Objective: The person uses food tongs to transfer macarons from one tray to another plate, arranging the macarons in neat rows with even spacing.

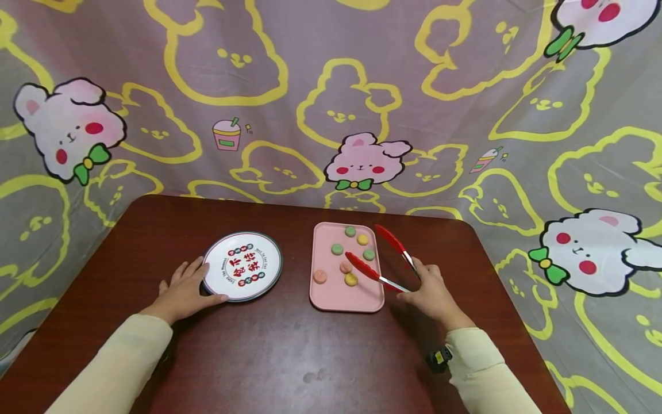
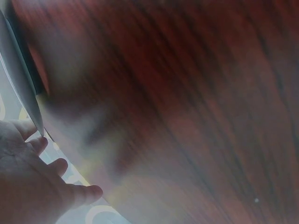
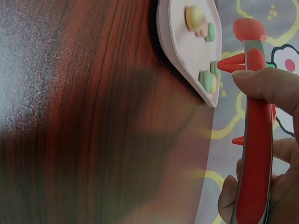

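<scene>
At the left of the table, my left hand (image 1: 182, 289) rests against the rim of a round white plate (image 1: 269, 270) with a dark edge and red characters. Its fingers are spread along the plate's left side, and the thumb lies by the near edge. My right hand (image 1: 430, 291) grips red-tipped metal tongs (image 1: 364, 267), their two arms spread apart. One red tip hangs over the pink tray (image 1: 331, 299), overlapping a pink macaron (image 1: 345, 267) in the head view; the other points past the tray's right side. Nothing sits between the tips.
Several macarons lie scattered on the tray, among them a green one (image 1: 337, 249), a yellow one (image 1: 351, 279) and a pink one (image 1: 320, 276). The dark wooden table (image 1: 248, 351) meets a patterned cloth (image 1: 289, 126) behind and at the sides.
</scene>
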### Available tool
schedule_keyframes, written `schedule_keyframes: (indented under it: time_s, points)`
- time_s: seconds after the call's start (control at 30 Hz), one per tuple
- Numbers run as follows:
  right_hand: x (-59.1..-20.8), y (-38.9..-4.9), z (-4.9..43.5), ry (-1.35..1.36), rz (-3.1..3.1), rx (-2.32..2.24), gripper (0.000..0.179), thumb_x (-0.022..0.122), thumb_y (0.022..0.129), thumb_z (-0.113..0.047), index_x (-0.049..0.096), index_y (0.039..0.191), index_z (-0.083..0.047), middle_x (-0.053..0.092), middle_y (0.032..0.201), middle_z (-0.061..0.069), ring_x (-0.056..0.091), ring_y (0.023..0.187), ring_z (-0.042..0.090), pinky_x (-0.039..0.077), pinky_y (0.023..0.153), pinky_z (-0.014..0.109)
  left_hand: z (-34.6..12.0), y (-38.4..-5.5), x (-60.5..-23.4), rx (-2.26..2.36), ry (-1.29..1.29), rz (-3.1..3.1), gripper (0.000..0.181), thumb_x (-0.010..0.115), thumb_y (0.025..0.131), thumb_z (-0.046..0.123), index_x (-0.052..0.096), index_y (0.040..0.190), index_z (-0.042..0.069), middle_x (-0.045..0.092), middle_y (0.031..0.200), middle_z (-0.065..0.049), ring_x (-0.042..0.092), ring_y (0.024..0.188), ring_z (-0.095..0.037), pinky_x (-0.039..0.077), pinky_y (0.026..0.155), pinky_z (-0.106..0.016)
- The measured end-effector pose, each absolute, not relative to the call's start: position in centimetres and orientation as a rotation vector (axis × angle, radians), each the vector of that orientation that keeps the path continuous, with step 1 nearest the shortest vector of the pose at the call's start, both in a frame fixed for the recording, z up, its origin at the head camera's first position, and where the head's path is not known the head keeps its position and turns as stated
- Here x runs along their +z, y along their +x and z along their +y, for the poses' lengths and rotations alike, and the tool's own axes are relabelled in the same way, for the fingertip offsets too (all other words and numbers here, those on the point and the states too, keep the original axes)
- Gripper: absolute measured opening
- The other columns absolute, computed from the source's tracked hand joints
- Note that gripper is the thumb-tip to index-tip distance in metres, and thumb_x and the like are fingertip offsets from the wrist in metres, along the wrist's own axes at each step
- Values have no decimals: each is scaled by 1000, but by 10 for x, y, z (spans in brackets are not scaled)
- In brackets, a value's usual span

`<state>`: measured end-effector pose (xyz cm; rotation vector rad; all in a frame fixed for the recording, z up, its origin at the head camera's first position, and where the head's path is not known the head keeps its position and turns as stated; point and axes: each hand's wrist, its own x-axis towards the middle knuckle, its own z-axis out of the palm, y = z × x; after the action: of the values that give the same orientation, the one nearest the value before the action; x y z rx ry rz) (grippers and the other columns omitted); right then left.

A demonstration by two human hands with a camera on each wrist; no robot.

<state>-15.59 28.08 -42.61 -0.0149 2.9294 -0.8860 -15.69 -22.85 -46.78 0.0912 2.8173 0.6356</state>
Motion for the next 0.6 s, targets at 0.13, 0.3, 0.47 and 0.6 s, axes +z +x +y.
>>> schedule_keyframes:
  time_s: [0.13,0.3,0.47,0.6]
  points:
    - [-427,-156,280,-38,2937,-868,91,82,73,-18,32,148,0,41,121,24,45,107,37,48,88,53,-228,-157,-467,636,90,2817,114,65,74,70,26,146,-9,15,152,-32,5,136,-57,7,95,-82]
    - [-427,-156,277,-57,2924,-873,91,83,72,-17,35,147,0,42,120,24,47,106,37,49,87,52,-228,-157,-469,626,94,2816,115,65,74,70,25,147,-10,14,152,-33,5,136,-57,6,95,-82]
    - [-428,-155,273,-55,2900,-867,91,83,72,-16,35,147,0,43,120,23,48,106,37,49,88,51,-228,-157,-469,631,99,2820,114,65,74,70,26,146,-9,15,152,-32,5,136,-57,6,95,-82]
    - [-428,-155,270,-81,2896,-867,91,84,71,-16,36,147,1,45,118,22,49,104,37,50,87,50,-228,-157,-468,640,97,2814,115,65,74,70,26,147,-9,14,153,-32,5,136,-56,6,95,-82]
